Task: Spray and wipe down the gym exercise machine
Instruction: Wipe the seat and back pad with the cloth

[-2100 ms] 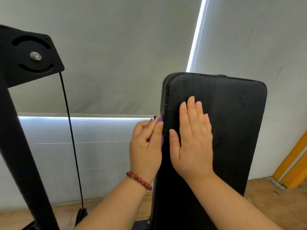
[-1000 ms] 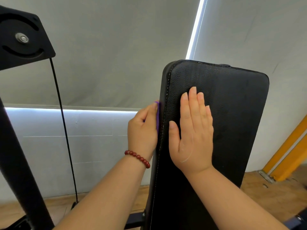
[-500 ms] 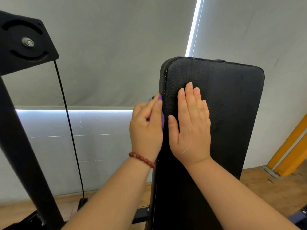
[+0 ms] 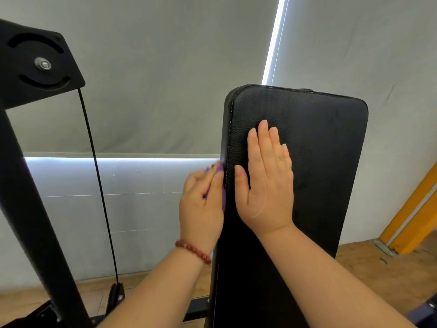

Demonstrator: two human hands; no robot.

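From the head camera, the left hand pinches a small purple cloth against the left side edge of the tall black padded back rest of the gym machine. Half a second ago the cloth sat a bit higher on that edge. Now it has slid down a little, so the rubbing goes up and down the side.

The right hand has not moved. It lies flat and open on the front of the back rest, fingers straight, holding it steady.

I think the side strip is getting clean, but the big front may still need wiping. No spray bottle shows. A thin black cable hangs well off to the left.
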